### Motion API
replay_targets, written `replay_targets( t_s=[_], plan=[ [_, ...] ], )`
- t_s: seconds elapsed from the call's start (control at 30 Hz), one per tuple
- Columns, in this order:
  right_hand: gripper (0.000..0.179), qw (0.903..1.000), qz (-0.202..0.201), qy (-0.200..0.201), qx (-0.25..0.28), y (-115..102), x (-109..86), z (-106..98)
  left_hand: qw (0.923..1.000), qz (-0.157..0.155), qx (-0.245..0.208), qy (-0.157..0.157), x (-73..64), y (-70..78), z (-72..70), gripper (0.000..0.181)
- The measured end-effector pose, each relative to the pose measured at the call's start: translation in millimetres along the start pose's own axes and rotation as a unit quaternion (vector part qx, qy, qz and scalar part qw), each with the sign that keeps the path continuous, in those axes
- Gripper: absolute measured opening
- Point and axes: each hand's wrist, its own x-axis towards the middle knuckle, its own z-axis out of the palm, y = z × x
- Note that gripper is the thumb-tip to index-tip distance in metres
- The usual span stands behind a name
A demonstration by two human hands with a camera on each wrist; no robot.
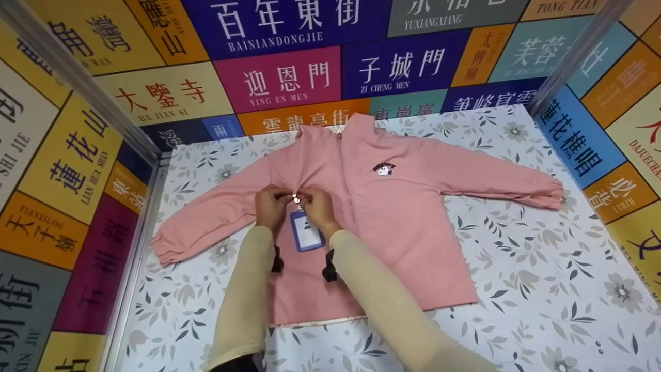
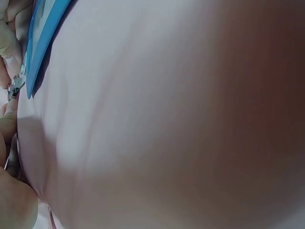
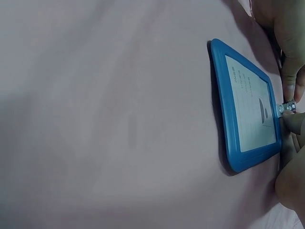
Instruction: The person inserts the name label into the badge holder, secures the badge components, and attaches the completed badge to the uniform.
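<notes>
A pink zip jacket (image 1: 403, 232) lies spread on the table, front side up. My left hand (image 1: 271, 206) and right hand (image 1: 317, 209) meet over its chest, on the side left of the zipper. Between their fingertips they pinch a small metal clip (image 1: 296, 198), and the cloth there is drawn up into folds. From the clip hangs an ID badge (image 1: 308, 235) in a blue frame, lying against the jacket. The right wrist view shows the badge's white card (image 3: 250, 105) and both thumbs at the clip. In the left wrist view only the blue frame's edge (image 2: 45, 47) shows.
Leaf-and-flower patterned cloth covers the table (image 1: 516, 258). The jacket's sleeves (image 1: 496, 175) stretch out to both sides, and a small dark-and-white emblem (image 1: 383, 169) sits on the chest right of the zipper. Panels with colourful signs (image 1: 279, 75) stand around the table's back and sides.
</notes>
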Motion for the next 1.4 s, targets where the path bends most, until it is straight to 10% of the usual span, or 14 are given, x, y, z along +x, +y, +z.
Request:
replay_targets(
  t_s=[0.33,1.4],
  plan=[
    [0.040,0.9997,0.019,-0.017,0.000,-2.7,0.5,-1.9,0.9995,-0.029,-0.015,-0.005,-0.1,-0.3,-0.3,0.012],
    [0.030,0.9989,-0.016,-0.040,-0.019,-5.4,3.9,-3.6,0.9981,0.046,0.033,0.023,-2.7,-2.4,2.2,0.008]
  ],
)
